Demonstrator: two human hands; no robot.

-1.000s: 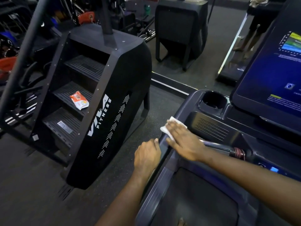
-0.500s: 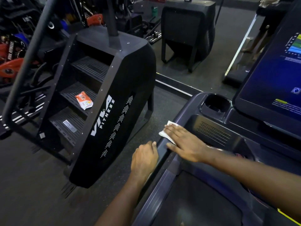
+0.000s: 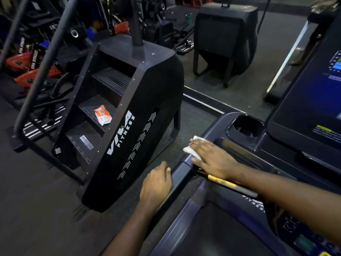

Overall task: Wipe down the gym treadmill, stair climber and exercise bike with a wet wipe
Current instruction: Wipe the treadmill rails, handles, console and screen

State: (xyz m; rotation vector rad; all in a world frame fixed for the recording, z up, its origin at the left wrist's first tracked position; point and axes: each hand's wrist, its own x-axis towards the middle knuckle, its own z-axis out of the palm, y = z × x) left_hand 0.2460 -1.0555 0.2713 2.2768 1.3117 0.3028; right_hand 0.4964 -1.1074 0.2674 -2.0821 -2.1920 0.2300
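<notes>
White "VIVA FITNESS" lettering (image 3: pixel 121 134) on black stair climber (image 3: pixel 156 74)

Most of the wet wipe (image 3: pixel 191 149) is buried under the flat right hand (image 3: pixel 212 159), with only a white corner peeking past the fingertips. The left hand (image 3: pixel 156 187) shows its back and thumb, fingers out of sight by the handrail (image 3: pixel 181 174). Beyond the right hand, the screen (image 3: pixel 304 115) runs off the edge. Far left of the left hand, the packet (image 3: pixel 102 115) print is unreadable.

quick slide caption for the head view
Wiping the treadmill: right hand presses a white wipe on the console edge, left hand grips the handrail, stair climber alongside.
</notes>
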